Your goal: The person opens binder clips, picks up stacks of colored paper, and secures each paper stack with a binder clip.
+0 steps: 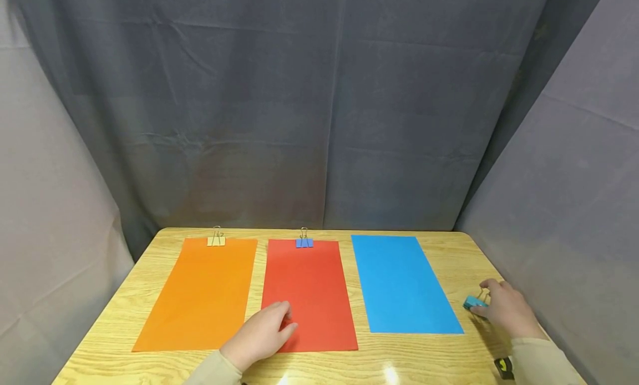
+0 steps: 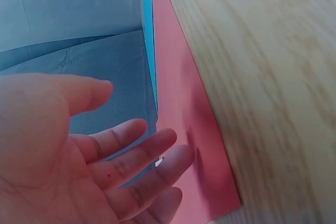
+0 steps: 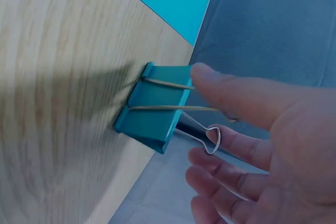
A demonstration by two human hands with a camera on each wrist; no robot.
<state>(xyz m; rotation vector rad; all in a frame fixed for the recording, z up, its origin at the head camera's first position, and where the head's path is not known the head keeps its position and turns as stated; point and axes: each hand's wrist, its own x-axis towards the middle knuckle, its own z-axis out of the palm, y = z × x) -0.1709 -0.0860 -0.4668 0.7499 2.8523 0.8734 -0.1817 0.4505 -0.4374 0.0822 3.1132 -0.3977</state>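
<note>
My right hand (image 1: 511, 310) is at the table's right side with a teal binder clip (image 1: 475, 302). In the right wrist view the thumb lies against the edge of the teal clip (image 3: 157, 100) by one wire handle, and the index finger meets the other handle, pinching it between them. The remaining fingers are loosely bent. My left hand (image 1: 264, 332), palm to the side and fingers relaxed, hovers over the lower left of the red sheet (image 1: 312, 296) and holds nothing. In the left wrist view its fingers spread beside the red sheet (image 2: 184, 87).
An orange sheet (image 1: 199, 293) with a yellow binder clip (image 1: 216, 241) lies left. A blue binder clip (image 1: 304, 243) sits on the red sheet's top edge. The blue sheet (image 1: 404, 285) has no clip. A small black-and-yellow object (image 1: 504, 368) lies by my right sleeve. Grey curtains (image 1: 249, 124) enclose the table.
</note>
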